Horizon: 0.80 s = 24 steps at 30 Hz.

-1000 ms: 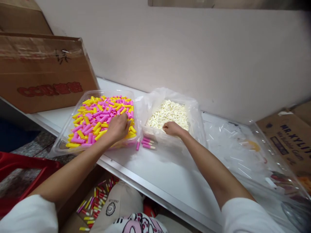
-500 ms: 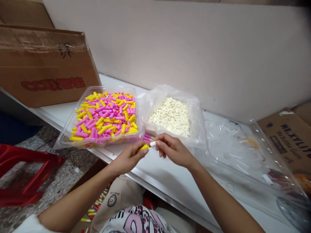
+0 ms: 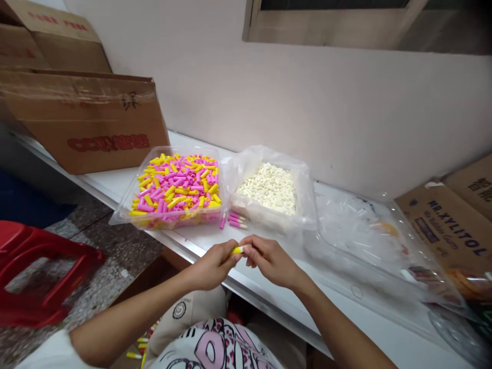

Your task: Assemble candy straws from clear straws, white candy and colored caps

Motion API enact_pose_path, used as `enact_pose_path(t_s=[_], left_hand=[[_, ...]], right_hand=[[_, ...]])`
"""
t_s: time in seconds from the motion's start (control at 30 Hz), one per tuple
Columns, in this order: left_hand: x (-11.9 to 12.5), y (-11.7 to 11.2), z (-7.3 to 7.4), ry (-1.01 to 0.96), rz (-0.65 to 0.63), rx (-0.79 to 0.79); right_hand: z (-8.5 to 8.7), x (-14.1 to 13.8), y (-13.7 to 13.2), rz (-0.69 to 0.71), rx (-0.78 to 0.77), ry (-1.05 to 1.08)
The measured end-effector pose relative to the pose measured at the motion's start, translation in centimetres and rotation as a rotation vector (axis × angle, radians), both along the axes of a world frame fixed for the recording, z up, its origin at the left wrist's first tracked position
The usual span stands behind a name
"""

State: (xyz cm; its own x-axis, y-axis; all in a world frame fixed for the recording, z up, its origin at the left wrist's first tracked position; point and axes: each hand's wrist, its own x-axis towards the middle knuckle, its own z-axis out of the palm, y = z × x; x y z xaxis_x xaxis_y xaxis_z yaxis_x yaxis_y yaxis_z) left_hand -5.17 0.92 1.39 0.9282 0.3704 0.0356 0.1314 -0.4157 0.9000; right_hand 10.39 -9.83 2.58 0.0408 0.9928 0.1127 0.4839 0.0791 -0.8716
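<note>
My left hand [image 3: 216, 262] pinches a yellow plastic tube [image 3: 237, 250] near the front edge of the white table. Fingers of my right hand [image 3: 269, 259] are closed on a white piece [image 3: 243, 249], which sits at the tube's right end; how deep it goes in is hidden. Beyond my hands, several pink tubes with white ends [image 3: 236, 220] lie on the table. A clear tub [image 3: 119, 215] of pink and yellow tubes stands at the left. Right of it is a container lined with a translucent bag [image 3: 307, 205], full of small white pieces [image 3: 271, 187].
A cardboard box [image 3: 107, 120] stands at the back left, another box [image 3: 434, 215] at the right. Clear plastic trays [image 3: 357, 241] cover the table's right side. A red stool [image 3: 49, 277] is on the floor at left. The wall rises behind the table.
My hands have come together, and the white piece has met the yellow tube's end, where a gap was before. The view has tilted up, showing more wall.
</note>
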Motion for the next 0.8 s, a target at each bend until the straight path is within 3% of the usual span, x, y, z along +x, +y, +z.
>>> enact_pose_path(t_s=[0.07, 0.1, 0.2, 0.27, 0.37, 0.47, 0.53, 0.6, 0.7, 0.8], left_hand=[[0.0, 1.4, 0.6, -0.001, -0.003, 0.118], [0.2, 2.7, 1.2, 0.000, 0.056, 0.194], [1.0, 8.0, 3.3, 0.164, 0.420, 0.484], [1.8, 11.5, 3.9, 0.395, 0.552, 0.689], [3.0, 14.8, 3.3, 0.649, 0.483, 0.753], [3.3, 15.8, 2.3, 0.715, 0.435, 0.717], [3.0, 15.9, 2.2, 0.662, 0.446, 0.671], [2.5, 15.5, 2.5, 0.497, 0.456, 0.518], [1.9, 13.9, 2.9, 0.165, 0.379, 0.045], [2.1, 11.0, 2.4, -0.033, 0.228, -0.378]], right_hand=[[0.8, 1.4, -0.5, -0.037, 0.039, -0.101], [1.3, 2.8, -0.8, -0.109, 0.061, -0.132], [2.3, 9.2, -1.0, -0.476, 0.060, -0.169], [2.1, 13.9, -0.7, -0.665, -0.044, -0.310], [1.1, 19.4, 0.1, -0.698, -0.297, -0.645], [0.3, 22.8, 0.0, -0.732, -0.443, -0.799], [-0.5, 24.5, -1.0, -0.848, -0.508, -0.857], [-1.9, 25.9, -2.7, -0.893, -0.640, -0.921], [-4.6, 26.8, -5.1, -0.763, -0.834, -0.972], [-6.4, 26.4, -5.9, -0.670, -0.866, -0.989]])
